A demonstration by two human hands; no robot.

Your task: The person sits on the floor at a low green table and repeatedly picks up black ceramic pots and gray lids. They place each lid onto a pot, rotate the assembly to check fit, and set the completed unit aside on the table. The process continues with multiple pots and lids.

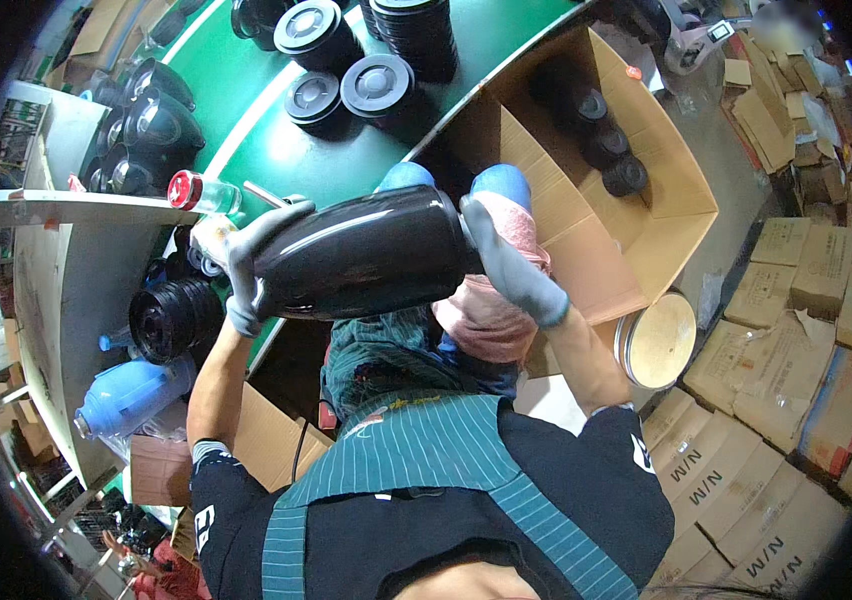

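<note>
A large glossy black bottle-shaped body (pixel 361 255) lies sideways across my lap, held between both gloved hands. My left hand (pixel 254 265), in a grey glove, is closed round its wider left end, with the thumb along the top. At the narrower right end, my right hand (pixel 506 262), also grey-gloved, is pressed round the rim, its fingers partly hidden. Beside my left hand is a whitish, crumpled-looking thing (pixel 212 240); I cannot tell whether that hand touches it. A clear jar with a red lid (pixel 186 190) is just beyond.
Stacked black lids (pixel 376 85) stand on the green table (pixel 246 150). An open cardboard box (pixel 586 240) with black parts is at the right, near a round stool (pixel 661 340). At the left are a shelf (pixel 96 208), black round parts (pixel 161 320) and a blue flask-like body (pixel 136 395).
</note>
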